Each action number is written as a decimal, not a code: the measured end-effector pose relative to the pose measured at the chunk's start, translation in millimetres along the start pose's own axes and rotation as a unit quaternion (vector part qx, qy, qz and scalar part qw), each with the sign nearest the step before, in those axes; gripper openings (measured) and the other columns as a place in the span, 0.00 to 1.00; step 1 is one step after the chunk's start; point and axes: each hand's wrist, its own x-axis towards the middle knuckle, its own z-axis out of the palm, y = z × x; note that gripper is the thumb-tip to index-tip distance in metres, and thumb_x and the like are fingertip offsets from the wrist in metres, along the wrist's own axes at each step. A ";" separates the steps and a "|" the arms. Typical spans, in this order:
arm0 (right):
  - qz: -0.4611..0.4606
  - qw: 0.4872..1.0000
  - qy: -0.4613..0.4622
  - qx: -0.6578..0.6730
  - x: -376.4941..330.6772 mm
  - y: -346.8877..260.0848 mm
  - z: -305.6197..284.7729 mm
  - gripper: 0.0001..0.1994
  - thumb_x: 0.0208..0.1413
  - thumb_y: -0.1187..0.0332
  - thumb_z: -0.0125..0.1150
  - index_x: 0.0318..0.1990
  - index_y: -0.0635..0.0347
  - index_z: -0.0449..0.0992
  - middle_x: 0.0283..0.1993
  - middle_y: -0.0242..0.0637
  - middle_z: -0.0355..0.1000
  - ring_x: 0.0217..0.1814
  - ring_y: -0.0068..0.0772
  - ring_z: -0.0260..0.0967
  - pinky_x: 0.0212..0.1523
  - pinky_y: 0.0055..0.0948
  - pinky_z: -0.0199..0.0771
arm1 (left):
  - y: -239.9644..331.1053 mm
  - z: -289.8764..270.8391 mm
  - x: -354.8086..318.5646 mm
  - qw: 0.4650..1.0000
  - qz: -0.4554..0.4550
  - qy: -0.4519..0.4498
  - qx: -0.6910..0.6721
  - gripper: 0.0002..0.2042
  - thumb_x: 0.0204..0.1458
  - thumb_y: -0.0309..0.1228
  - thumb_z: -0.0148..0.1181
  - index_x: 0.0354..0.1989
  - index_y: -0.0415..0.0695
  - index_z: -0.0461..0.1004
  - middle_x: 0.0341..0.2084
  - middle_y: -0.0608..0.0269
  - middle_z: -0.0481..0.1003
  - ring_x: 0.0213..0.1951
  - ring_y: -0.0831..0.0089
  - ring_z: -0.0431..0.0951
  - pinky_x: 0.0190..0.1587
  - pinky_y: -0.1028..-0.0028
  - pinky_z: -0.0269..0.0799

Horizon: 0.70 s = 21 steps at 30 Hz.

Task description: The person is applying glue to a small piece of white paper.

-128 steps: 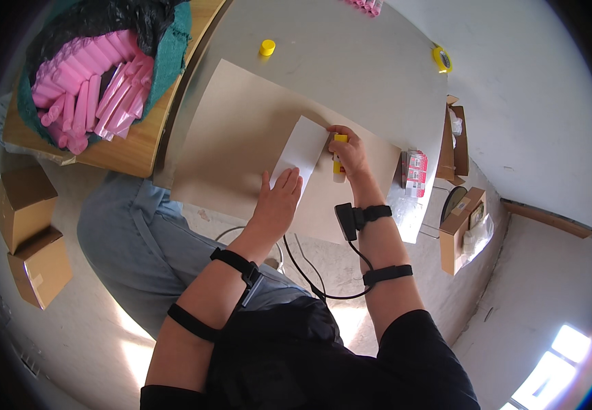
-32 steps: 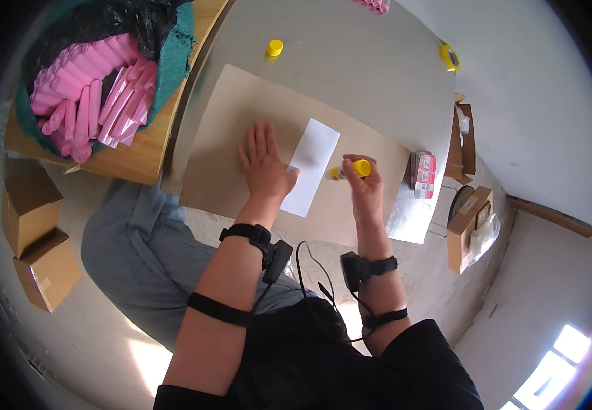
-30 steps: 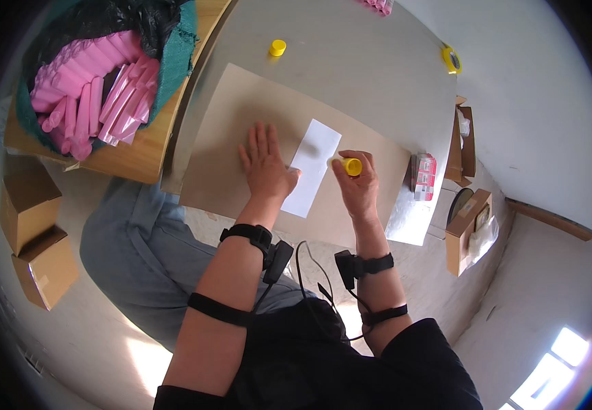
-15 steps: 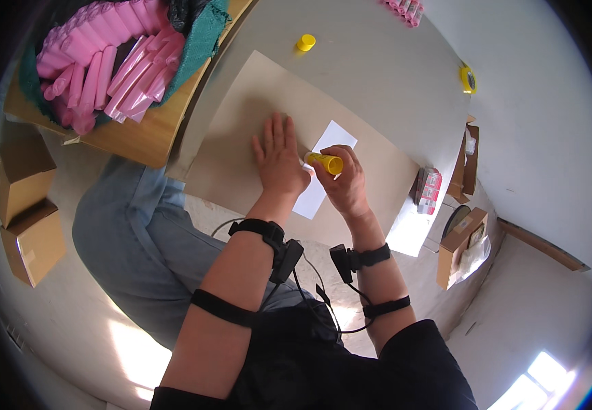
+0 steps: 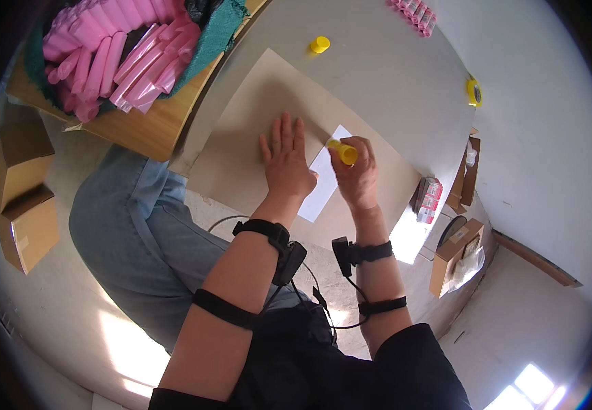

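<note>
My left hand point(image 5: 286, 164) lies flat with fingers spread on a large brown cardboard sheet point(image 5: 236, 130), its thumb at the left edge of a white paper strip point(image 5: 319, 193). A yellow glue stick point(image 5: 346, 152) is gripped in my right hand point(image 5: 359, 179). It is tilted, its base toward me and its far end down at the upper part of the strip; the glue tip itself is hard to make out. On the grey table point(image 5: 371, 61) beyond the cardboard stands a yellow cap point(image 5: 320, 45).
A green sack of pink rolls point(image 5: 98, 58) sits on a wooden table point(image 5: 147, 130) at left. Pink rolls point(image 5: 415, 14), a roll of yellow tape point(image 5: 473, 91) and small red-and-white boxes point(image 5: 430, 198) lie along the table's far and right sides. Cardboard boxes point(image 5: 26, 229) stand at lower left.
My right hand has moved the glue stick away from my left thumb, up and right toward the strip's far end. My left hand stays flat on the sheet. The whole view has shifted slightly.
</note>
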 end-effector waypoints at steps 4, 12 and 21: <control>0.049 0.999 0.008 0.005 11.7 17.6 -1.3 0.13 0.46 0.68 0.66 0.37 0.59 0.70 0.37 0.42 0.70 0.35 0.47 0.70 0.34 0.35 0.73 | -1.7 1.1 1.2 1.000 0.009 0.000 -0.003 0.52 0.35 0.35 0.70 0.67 0.46 0.40 0.68 0.53 0.37 0.69 0.59 0.34 0.67 0.53 0.26; 0.269 0.929 0.068 0.243 12.1 19.9 -19.8 0.11 0.52 0.67 0.63 0.38 0.66 0.73 0.25 0.35 0.71 0.21 0.22 0.68 0.24 0.19 0.70 | -4.3 6.1 2.7 1.000 0.009 0.000 0.002 0.52 0.34 0.36 0.70 0.67 0.46 0.40 0.68 0.54 0.36 0.69 0.59 0.34 0.67 0.52 0.27; 0.095 0.990 -0.021 0.103 -21.6 -15.5 -5.5 0.10 0.45 0.74 0.66 0.34 0.64 0.71 0.34 0.43 0.70 0.33 0.39 0.70 0.34 0.30 0.70 | -0.9 -0.2 0.1 0.999 -0.003 0.016 0.030 0.50 0.32 0.37 0.70 0.67 0.46 0.45 0.68 0.57 0.41 0.69 0.61 0.39 0.67 0.53 0.33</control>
